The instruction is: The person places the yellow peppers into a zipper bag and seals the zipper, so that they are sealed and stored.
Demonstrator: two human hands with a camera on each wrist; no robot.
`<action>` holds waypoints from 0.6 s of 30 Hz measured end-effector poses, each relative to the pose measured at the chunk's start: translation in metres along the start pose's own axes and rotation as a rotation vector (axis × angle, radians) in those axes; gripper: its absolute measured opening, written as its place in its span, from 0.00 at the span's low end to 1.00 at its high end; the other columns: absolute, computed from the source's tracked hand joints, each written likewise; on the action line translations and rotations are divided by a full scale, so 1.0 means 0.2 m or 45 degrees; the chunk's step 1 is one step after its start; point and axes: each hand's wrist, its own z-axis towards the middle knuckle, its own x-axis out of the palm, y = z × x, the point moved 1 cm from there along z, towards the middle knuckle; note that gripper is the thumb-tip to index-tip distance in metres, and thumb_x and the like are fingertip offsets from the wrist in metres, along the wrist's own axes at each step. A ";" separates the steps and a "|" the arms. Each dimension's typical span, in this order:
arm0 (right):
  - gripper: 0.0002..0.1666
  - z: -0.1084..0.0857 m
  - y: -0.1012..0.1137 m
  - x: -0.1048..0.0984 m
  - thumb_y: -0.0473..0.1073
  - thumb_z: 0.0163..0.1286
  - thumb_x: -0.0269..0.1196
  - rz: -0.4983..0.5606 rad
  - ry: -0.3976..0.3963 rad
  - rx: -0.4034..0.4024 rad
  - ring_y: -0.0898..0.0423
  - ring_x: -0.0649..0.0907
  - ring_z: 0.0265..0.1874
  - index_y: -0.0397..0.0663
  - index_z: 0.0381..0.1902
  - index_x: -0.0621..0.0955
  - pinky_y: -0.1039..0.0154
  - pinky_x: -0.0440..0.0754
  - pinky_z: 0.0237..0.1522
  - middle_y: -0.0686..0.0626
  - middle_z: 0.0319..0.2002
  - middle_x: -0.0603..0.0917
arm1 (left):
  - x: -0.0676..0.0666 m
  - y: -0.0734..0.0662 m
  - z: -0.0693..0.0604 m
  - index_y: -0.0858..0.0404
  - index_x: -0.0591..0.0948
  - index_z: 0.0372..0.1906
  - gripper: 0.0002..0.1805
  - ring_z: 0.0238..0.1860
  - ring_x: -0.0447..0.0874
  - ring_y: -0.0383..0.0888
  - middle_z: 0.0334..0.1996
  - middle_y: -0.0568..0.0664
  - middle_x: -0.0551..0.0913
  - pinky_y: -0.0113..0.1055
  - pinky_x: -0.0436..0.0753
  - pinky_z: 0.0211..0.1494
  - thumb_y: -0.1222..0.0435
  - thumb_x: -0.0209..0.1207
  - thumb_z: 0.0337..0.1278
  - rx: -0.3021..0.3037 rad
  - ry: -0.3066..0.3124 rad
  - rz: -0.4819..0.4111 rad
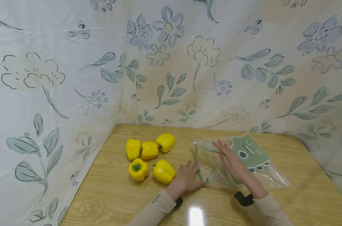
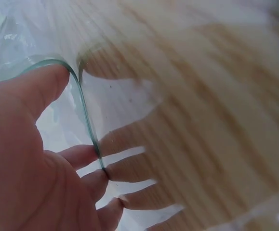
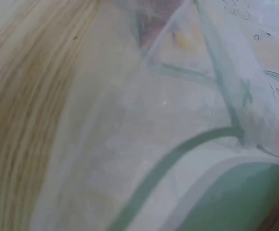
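A clear plastic zip bag (image 1: 275, 175) with green edging and a printed green cartoon dinosaur face (image 1: 258, 157) lies on the table, its mouth toward the left. My left hand (image 1: 186, 178) is at that mouth, fingers spread. In the left wrist view, the thumb and fingertips touch the green rim (image 2: 87, 118) from inside the bend. Flat on the upper side of the bag rests my right hand (image 1: 233, 163), fingers extended. Only a sliver of it shows in the right wrist view, beside the green print (image 3: 235, 197).
Several yellow bell peppers stand left of the bag; the nearest pepper (image 1: 164, 171) sits right beside my left hand. Another pepper (image 1: 138, 169) shows its green stem. The wooden table (image 1: 108, 188) meets a flowered cloth (image 1: 171, 78) at its back and sides.
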 end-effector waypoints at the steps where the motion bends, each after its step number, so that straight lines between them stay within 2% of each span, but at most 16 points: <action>1: 0.26 0.00 0.00 0.00 0.45 0.76 0.41 0.000 -0.004 -0.006 0.30 0.54 0.66 0.62 0.70 0.59 0.30 0.55 0.59 0.36 0.70 0.56 | 0.01 0.00 0.00 0.49 0.65 0.62 0.35 0.72 0.47 0.46 0.72 0.42 0.51 0.51 0.56 0.70 0.33 0.45 0.54 0.003 -0.006 0.001; 5: 0.26 -0.01 0.01 -0.02 0.45 0.76 0.41 -0.001 -0.006 -0.027 0.31 0.54 0.67 0.61 0.70 0.59 0.30 0.55 0.59 0.36 0.69 0.57 | 0.01 0.01 0.00 0.49 0.65 0.62 0.35 0.72 0.47 0.47 0.73 0.42 0.51 0.51 0.56 0.70 0.33 0.44 0.54 0.013 -0.017 0.010; 9: 0.26 -0.01 0.02 -0.05 0.46 0.76 0.41 -0.011 -0.005 -0.023 0.34 0.55 0.67 0.64 0.70 0.59 0.31 0.57 0.59 0.39 0.70 0.56 | 0.00 0.01 0.00 0.49 0.65 0.62 0.35 0.72 0.47 0.46 0.73 0.42 0.50 0.50 0.57 0.70 0.33 0.43 0.56 0.008 0.006 0.044; 13: 0.26 -0.01 0.04 -0.08 0.45 0.76 0.42 -0.015 -0.022 -0.022 0.36 0.56 0.68 0.65 0.70 0.59 0.32 0.58 0.60 0.41 0.71 0.56 | -0.04 -0.01 -0.02 0.50 0.65 0.61 0.33 0.72 0.48 0.47 0.72 0.43 0.52 0.51 0.57 0.70 0.35 0.42 0.58 -0.001 0.030 0.031; 18: 0.27 0.00 0.05 -0.09 0.43 0.76 0.43 -0.023 -0.038 -0.049 0.34 0.56 0.67 0.64 0.70 0.60 0.32 0.57 0.59 0.39 0.70 0.58 | -0.08 -0.02 -0.04 0.52 0.66 0.59 0.31 0.72 0.49 0.48 0.72 0.44 0.52 0.51 0.57 0.70 0.37 0.44 0.59 -0.005 0.051 -0.008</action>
